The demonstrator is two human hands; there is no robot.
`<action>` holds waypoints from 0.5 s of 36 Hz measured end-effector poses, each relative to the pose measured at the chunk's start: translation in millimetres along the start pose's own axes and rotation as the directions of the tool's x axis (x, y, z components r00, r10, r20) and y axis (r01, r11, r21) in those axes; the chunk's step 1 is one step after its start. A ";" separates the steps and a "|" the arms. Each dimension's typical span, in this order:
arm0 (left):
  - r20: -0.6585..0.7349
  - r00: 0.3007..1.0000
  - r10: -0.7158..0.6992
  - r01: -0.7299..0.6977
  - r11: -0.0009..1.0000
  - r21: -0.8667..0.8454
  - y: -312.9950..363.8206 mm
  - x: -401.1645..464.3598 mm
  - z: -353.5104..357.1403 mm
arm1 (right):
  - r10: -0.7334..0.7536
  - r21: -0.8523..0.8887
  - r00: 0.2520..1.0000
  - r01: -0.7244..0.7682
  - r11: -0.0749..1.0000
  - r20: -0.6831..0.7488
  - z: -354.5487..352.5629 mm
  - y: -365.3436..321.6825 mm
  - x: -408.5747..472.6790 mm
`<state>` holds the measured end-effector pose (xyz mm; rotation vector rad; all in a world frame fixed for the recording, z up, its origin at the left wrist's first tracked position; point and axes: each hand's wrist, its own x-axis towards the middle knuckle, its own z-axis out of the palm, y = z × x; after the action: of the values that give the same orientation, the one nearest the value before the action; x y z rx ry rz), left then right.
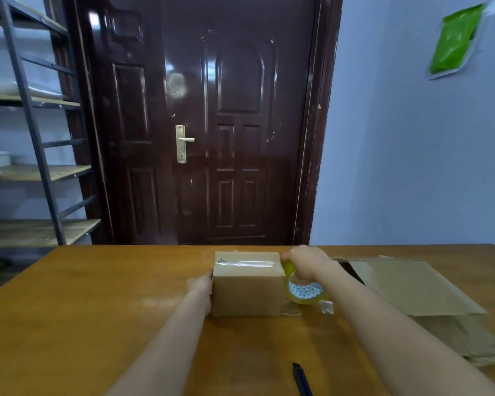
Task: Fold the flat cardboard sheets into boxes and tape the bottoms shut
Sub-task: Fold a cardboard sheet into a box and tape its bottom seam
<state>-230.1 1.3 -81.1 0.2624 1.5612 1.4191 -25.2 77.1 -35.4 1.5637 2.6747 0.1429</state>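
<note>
A small cardboard box [247, 284] stands folded near the middle of a wooden bench [97, 324], with a strip of clear tape [246, 263] running across its top face along the seam. The left hand [202, 285] presses flat against the box's left side, its grip not closed around anything, bracing the box in place. The right hand [306, 262] is at the box's upper right edge, its grip clenched on a roll of yellowish packing tape [303, 290] that hangs just beside the right wall of the box. To the right, flat cardboard sheets [420, 287] lie stacked on the bench, and a dark pen-like tool [302, 380] rests near the front edge. The box looks light and empty, so it will likely slide on the smooth wood unless held; bracing a side wall seems the sensible hold. Its walls appear stiff but could dent if squeezed hard. The tape is thin and sticky and probably clings to itself, so it is best kept taut and handled by the roll.
</note>
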 end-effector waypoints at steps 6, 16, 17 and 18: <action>-0.071 0.932 0.354 -0.251 0.776 0.579 5.5 10.9 -7.4 | 0.003 -0.019 1.000 -0.003 1.000 0.005 -2.3 -0.1 -4.4; 0.508 0.568 0.647 -0.776 0.217 0.592 31.9 -20.0 14.3 | 0.013 -0.012 1.000 -0.013 1.000 -0.013 -3.3 -0.8 -7.3; 0.622 0.574 0.532 -0.758 0.059 0.650 28.2 -19.8 17.9 | 0.017 -0.008 1.000 -0.017 1.000 -0.013 -2.3 -1.2 -7.3; 0.685 0.589 0.429 -0.718 -0.112 0.687 22.2 -18.3 20.2 | 0.018 -0.009 1.000 -0.019 1.000 -0.009 -1.6 -1.8 -7.6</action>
<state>-215.3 7.9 -50.0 2.1434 2.0021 0.5833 -23.1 69.6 -34.1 1.5894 2.6631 0.1627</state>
